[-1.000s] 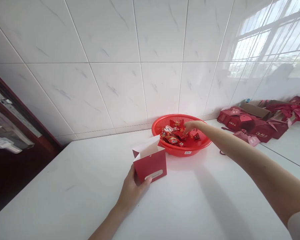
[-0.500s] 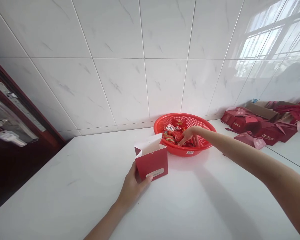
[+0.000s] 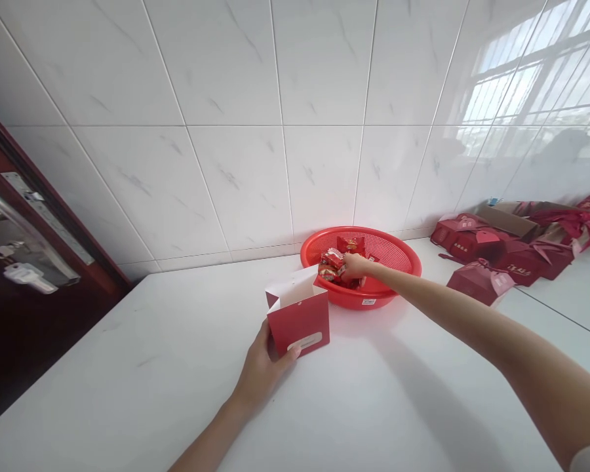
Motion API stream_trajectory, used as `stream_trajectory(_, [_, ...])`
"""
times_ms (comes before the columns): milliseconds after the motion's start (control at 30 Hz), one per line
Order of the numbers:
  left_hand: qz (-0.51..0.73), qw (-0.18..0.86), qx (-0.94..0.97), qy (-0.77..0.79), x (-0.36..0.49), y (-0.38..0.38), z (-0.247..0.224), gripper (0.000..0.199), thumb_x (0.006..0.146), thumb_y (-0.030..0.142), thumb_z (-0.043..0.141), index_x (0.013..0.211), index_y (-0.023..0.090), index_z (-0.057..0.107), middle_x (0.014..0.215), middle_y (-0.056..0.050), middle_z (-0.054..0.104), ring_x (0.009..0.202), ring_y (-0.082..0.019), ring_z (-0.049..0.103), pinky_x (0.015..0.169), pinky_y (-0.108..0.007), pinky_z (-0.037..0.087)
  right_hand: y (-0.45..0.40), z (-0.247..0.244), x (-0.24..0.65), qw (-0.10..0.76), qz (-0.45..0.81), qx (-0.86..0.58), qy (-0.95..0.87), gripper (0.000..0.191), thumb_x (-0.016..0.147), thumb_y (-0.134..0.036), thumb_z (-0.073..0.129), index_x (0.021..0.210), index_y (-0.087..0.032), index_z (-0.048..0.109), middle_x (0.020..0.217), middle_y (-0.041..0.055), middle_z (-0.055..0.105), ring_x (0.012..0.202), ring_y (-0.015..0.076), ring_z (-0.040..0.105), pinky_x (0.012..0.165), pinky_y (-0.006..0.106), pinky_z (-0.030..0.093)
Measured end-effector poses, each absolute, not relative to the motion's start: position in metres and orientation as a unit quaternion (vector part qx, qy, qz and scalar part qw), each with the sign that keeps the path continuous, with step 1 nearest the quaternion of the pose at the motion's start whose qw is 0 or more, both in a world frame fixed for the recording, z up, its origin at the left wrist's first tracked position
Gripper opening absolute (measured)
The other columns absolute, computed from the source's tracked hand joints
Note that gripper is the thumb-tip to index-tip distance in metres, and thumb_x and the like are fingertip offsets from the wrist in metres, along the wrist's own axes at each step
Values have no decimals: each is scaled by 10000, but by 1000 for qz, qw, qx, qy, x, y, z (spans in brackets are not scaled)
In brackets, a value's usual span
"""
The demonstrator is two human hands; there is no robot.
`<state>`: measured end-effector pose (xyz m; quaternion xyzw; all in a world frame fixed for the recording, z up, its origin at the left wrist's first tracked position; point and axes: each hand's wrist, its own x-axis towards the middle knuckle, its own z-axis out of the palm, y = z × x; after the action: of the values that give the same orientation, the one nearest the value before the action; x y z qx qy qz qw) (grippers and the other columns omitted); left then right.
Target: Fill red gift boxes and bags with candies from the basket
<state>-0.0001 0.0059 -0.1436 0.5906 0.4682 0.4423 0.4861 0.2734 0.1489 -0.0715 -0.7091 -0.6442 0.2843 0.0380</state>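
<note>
My left hand (image 3: 261, 368) grips the lower left corner of a small red paper box (image 3: 302, 320), thumb on its front by a pale label. The box stands on the white table with its top flaps up and its inside white. Just behind it to the right is a round red plastic basket (image 3: 398, 246) with mesh sides. Inside the basket my right hand (image 3: 356, 265) is closed on red shiny wrapped candies (image 3: 330, 260), near the basket's left side. Its fingertips are partly hidden among the wrappers. A red packet (image 3: 350, 244) with gold print leans at the back of the basket.
Several closed red gift boxes (image 3: 465, 239) with ribbons and tags are grouped at the right, beside an open brown carton (image 3: 509, 221). A tiled wall (image 3: 226, 183) runs along the table's back. At the left is a dark door with keys (image 3: 29, 276) in its lock.
My right hand has moved left within the basket and gathered the candies toward the left side, baring the basket floor on the right. My left hand and the box have stayed put.
</note>
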Motion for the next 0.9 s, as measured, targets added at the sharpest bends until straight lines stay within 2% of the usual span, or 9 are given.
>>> stream_trajectory(133, [446, 492, 590, 459, 2, 4, -141, 584, 769, 468, 769, 1270, 235, 581, 1226, -122, 727, 1138, -323, 687, 961, -456, 569, 154, -61, 281, 175, 303, -684, -640, 166, 930, -301, 683, 929, -142, 640, 855, 22, 686, 747, 140, 667, 639, 246, 566])
stream_trajectory(233, [442, 490, 593, 461, 2, 3, -139, 611, 775, 476, 764, 1300, 236, 561, 1249, -127, 719, 1151, -327, 683, 975, -466, 564, 157, -63, 286, 253, 312, -676, -618, 238, 927, -362, 671, 835, -165, 574, 789, 21, 665, 718, 143, 663, 575, 219, 538])
stream_trajectory(367, [428, 490, 604, 460, 0, 4, -139, 626, 773, 494, 769, 1303, 234, 560, 1252, -128, 723, 1148, -330, 689, 976, -464, 567, 162, -70, 289, 289, 326, -677, -593, 342, 924, -467, 647, 782, -177, 537, 721, 19, 630, 649, 140, 640, 531, 230, 515])
stream_trajectory(533, [421, 489, 606, 466, -1, 4, -141, 630, 783, 504, 764, 1314, 241, 551, 1277, -127, 715, 1167, -332, 682, 988, -459, 560, 162, -72, 287, 275, 311, -688, -595, 430, 923, -521, 633, 684, -183, 519, 636, 2, 577, 591, 125, 576, 500, 233, 462])
stream_trajectory(633, [418, 483, 610, 469, -3, 5, -144, 579, 793, 498, 758, 1274, 235, 573, 1288, -129, 708, 1182, -335, 671, 1008, -469, 545, 159, -70, 286, 248, 294, -698, -604, 353, 937, -452, 650, 757, -155, 591, 718, 7, 616, 641, 126, 591, 549, 237, 493])
stream_trajectory(733, [418, 485, 611, 466, -4, 6, -146, 516, 798, 487, 759, 1217, 227, 606, 1296, -130, 704, 1188, -339, 668, 1005, -470, 546, 158, -69, 286, 223, 281, -706, -611, 222, 965, -349, 641, 1029, -137, 657, 984, 40, 678, 814, 153, 657, 704, 299, 574])
stream_trajectory(800, [416, 485, 614, 464, -5, 6, -146, 509, 802, 478, 761, 1217, 226, 609, 1303, -130, 702, 1187, -336, 670, 1000, -459, 549, 157, -69, 286, 211, 277, -709, -613, 271, 976, -343, 628, 1163, -147, 643, 1131, 66, 668, 937, 190, 671, 797, 364, 590])
stream_trajectory(900, [417, 482, 615, 464, -4, 5, -144, 576, 798, 479, 765, 1285, 236, 575, 1309, -130, 701, 1181, -330, 675, 990, -449, 555, 158, -68, 285, 198, 279, -711, -614, 316, 976, -357, 624, 1217, -154, 633, 1208, 81, 654, 1020, 225, 666, 861, 408, 584])
